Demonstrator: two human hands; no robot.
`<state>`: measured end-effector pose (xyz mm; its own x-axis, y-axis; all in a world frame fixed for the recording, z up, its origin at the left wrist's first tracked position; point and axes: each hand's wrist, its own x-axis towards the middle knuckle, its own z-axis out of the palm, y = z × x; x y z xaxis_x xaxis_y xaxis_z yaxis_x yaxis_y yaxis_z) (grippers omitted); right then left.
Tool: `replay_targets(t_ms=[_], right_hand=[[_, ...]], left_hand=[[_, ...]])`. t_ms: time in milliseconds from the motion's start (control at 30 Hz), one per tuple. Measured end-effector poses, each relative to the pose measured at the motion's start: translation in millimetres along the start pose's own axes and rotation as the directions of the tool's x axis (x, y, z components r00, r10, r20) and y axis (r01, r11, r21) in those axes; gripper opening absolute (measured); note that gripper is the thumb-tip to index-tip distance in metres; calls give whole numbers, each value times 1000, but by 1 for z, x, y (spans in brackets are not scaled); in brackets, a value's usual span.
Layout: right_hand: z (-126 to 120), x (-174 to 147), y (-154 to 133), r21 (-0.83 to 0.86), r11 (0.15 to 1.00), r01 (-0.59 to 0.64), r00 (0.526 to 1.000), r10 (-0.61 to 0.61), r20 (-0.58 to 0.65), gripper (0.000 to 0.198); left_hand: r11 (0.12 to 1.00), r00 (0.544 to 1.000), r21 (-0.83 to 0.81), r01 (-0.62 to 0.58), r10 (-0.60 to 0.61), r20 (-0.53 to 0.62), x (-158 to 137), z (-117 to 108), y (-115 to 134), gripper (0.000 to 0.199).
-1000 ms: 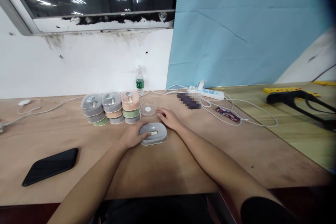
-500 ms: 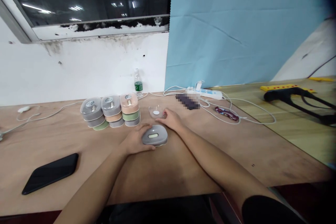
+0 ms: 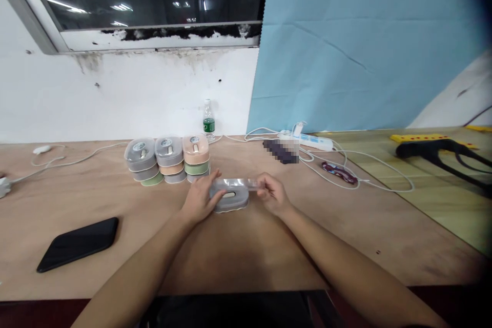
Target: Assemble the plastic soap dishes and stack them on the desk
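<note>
A clear plastic lid, tilted up, is held above the back of a low grey oval box. My right hand pinches the lid's right end, its fingers curled. At the other end, my left hand has its thumb in front and fingers behind, closed about the lid's left side. That thumb also lies close over the grey box; whether it presses on the box is unclear. On the box top shows a pale, elongated inset. Lid and fingers cover part of the box's rear edge.
Stacked grey, orange and green boxes with clear lids stand behind my left hand. A black phone lies at the left. Farther back are a bottle, white cables, a power strip and a dark red patterned item.
The clear lid has been lifted from behind the grey box and brought over it, tilted. My left hand has shifted from the box's side up to the lid's left end.
</note>
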<state>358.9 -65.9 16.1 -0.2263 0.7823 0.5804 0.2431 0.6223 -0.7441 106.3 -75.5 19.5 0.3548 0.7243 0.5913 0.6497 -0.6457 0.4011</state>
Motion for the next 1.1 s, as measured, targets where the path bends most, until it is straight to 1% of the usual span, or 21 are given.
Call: replay_targets(t_ms=[67,133,167,267,333,433,633,800,933,1000,1100], right_hand=[[5,3,-2,29,998,-55,998,55,-5,52],[7,7,0,-26,991,-132,991,133,19,52],[7,9,3,-82,983,-167,985,171,39,52],[6,12,14,-245,940,-238,956,271,112,55],[7,12,20,-296,919,-263,931,322,174,56],[11,10,25,-302,910,-285,898,363,247,55],[14,11,24,-300,909,-288,892,369,262,53],[14,12,21,-335,899,-283,895,374,245,51],[14,13,24,-364,888,-279,901,374,221,50],[12,15,29,-399,871,-287,916,371,150,51],[4,19,35,-425,846,-322,938,345,-24,53]], left_hand=[[999,998,36,27,-25,-62,1,-4,2,58],[996,993,40,79,-75,-89,1,-7,4,58],[994,992,29,104,-102,-81,2,-8,4,57],[986,986,17,168,-168,-3,2,-10,3,49],[975,974,19,222,-222,47,3,-9,1,45],[954,948,5,301,-300,105,3,-8,-3,46],[917,895,79,391,-399,200,6,-6,-9,43],[889,852,145,434,-458,255,6,-6,-10,42],[900,841,139,413,-436,320,6,-6,-10,45],[896,837,136,422,-443,321,6,-6,-9,50],[899,844,129,419,-438,309,5,-6,-5,53]])
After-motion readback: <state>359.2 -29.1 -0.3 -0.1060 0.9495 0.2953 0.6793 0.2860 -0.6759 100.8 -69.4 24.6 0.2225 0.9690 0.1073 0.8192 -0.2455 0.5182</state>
